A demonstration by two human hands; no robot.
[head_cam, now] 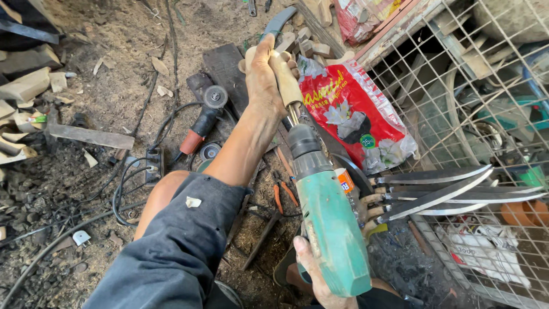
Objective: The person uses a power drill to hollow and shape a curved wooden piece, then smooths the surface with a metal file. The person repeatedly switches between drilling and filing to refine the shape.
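Note:
My left hand (pixel 264 74) grips a pale wooden handle (pixel 284 77), held out over the dirt floor. Its lower end meets the bit of a green electric drill (pixel 327 217), which points up into the handle. My right hand (pixel 311 269) holds the drill's body from below, near the bottom edge of the view. The bit itself is mostly hidden between chuck and wood. My knee in dark shorts (pixel 177 240) sits under the left arm.
Several curved knife blades with wooden handles (pixel 440 191) lie on a wire mesh rack (pixel 486 86) at right. A red printed bag (pixel 351 114) leans behind the drill. An angle grinder (pixel 203 117), cables, pliers (pixel 283 194) and wood offcuts (pixel 26 86) litter the ground.

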